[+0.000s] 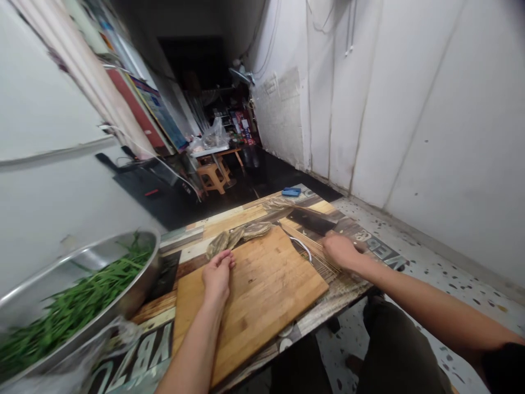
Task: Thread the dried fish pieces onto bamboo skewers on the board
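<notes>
A wooden cutting board (262,290) lies on a patterned table. My left hand (217,276) rests over its far left part, fingers curled together near the fingertips; whether anything is between them is hidden. Just beyond the fingers are wrinkled, brownish-grey flat pieces (241,235) along the board's far edge. My right hand (341,251) is closed at the table's right side, beside thin, light sticks (318,251). A dark, blade-like shape (309,221) reaches up to its knuckles. What the right fingers hold is not clear. A white cord loop (303,247) sits at the board's corner.
A metal basin (145,273) of cut green leaves (94,295) stands at left, with clear plastic (86,355) in front. Another wrinkled piece (279,204) and a blue object (291,191) lie at the table's far end. Farther off are stools (213,176); a white wall (410,109) runs along the right.
</notes>
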The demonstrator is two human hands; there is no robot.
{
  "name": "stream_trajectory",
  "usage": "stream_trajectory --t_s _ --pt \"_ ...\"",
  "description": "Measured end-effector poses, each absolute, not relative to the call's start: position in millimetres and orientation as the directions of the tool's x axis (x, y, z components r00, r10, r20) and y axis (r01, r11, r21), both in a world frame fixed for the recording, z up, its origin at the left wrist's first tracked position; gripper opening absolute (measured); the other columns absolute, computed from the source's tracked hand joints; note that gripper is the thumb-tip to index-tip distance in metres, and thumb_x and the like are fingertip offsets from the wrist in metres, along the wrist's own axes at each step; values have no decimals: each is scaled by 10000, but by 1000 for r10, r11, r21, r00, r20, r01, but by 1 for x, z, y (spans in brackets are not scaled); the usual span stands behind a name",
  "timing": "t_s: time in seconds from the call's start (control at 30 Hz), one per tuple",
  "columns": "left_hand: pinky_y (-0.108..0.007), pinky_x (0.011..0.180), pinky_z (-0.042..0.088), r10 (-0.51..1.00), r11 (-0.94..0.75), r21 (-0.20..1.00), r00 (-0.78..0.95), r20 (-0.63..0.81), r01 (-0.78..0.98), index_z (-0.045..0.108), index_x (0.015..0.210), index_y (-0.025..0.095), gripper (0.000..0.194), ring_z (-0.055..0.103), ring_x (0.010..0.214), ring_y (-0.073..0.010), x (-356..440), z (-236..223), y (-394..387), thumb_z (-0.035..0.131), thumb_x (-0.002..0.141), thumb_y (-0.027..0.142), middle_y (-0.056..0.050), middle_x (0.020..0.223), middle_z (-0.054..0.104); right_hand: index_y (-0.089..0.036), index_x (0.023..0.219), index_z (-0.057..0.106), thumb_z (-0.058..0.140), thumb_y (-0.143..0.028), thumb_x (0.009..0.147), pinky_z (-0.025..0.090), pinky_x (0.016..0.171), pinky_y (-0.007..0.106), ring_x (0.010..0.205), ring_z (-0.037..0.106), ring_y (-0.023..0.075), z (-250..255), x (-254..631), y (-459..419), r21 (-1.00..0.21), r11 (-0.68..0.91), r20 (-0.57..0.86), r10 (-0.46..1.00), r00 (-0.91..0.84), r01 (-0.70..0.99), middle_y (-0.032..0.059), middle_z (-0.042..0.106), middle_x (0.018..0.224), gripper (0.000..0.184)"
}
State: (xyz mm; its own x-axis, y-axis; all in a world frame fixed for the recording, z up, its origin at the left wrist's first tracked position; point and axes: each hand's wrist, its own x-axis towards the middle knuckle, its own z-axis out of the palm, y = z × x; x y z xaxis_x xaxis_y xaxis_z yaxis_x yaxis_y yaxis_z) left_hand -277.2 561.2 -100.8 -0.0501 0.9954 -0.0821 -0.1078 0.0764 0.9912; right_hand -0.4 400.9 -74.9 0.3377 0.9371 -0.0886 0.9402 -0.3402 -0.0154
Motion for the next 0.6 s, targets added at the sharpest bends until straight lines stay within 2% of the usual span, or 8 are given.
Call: stream_trajectory --t_s 0.1,0.17,0.2,0.27,0.33,0.4,0.47,0.6 --pt "-280 681 480 998 49 999 -47 -49 10 636 907 106 238 603 667 -131 -282 -101 565 558 683 137 -83 844 665 -56 867 689 422 -146 845 436 677 307 855 651 278 -75 5 406 -13 -343 -76 937 341 939 212 682 925 283" --pt "-310 728 478 998 -22 968 -48 35 250 636 983 109 289 629 754 -173 -287 -96 573 549 712 158 -120 946 676 -82 855 689 400 -189 867 434 651 306 841 657 279 -74 9 407 -19 -343 -69 938 341 939 197 688 914 308" --pt "-324 764 470 995 -76 913 -31 96 402 638 1012 114 306 637 815 -198 -289 -92 579 551 725 174 -134 993 675 -101 842 688 394 -211 874 429 639 300 831 660 273 -73 11 407 -24 -342 -65 938 340 939 182 693 901 315" --pt "-342 829 441 980 -172 712 42 196 681 646 1043 123 327 627 935 -248 -293 -83 594 566 745 230 -155 1055 666 -139 808 681 396 -235 875 415 625 285 819 660 256 -72 15 405 -47 -331 -42 943 329 942 150 700 887 308" --pt "-353 828 429 978 -184 489 110 177 853 641 1078 119 379 607 1004 -292 -294 -75 609 563 768 322 -183 1080 655 -162 773 663 402 -238 868 399 623 274 810 655 237 -72 19 402 -82 -313 -7 950 313 946 126 701 875 288" --pt "-349 796 430 985 -162 351 133 106 922 633 1096 104 447 599 1021 -314 -292 -70 623 557 770 401 -206 1072 653 -166 761 639 408 -236 860 390 628 275 782 649 227 -74 22 397 -123 -308 28 949 313 943 119 698 842 261" --pt "-332 773 429 987 -161 291 151 58 943 641 1073 97 472 605 1008 -315 -288 -68 634 575 749 433 -212 1043 660 -167 773 620 402 -237 858 393 642 285 750 641 222 -76 23 389 -184 -303 71 945 321 935 115 692 819 245" --pt "-310 737 421 969 -242 206 249 -7 948 692 932 127 361 621 951 -298 -285 -66 651 591 733 411 -190 984 681 -191 853 602 351 -279 864 422 673 299 739 625 211 -85 13 366 -448 -198 209 925 318 872 85 683 833 267"
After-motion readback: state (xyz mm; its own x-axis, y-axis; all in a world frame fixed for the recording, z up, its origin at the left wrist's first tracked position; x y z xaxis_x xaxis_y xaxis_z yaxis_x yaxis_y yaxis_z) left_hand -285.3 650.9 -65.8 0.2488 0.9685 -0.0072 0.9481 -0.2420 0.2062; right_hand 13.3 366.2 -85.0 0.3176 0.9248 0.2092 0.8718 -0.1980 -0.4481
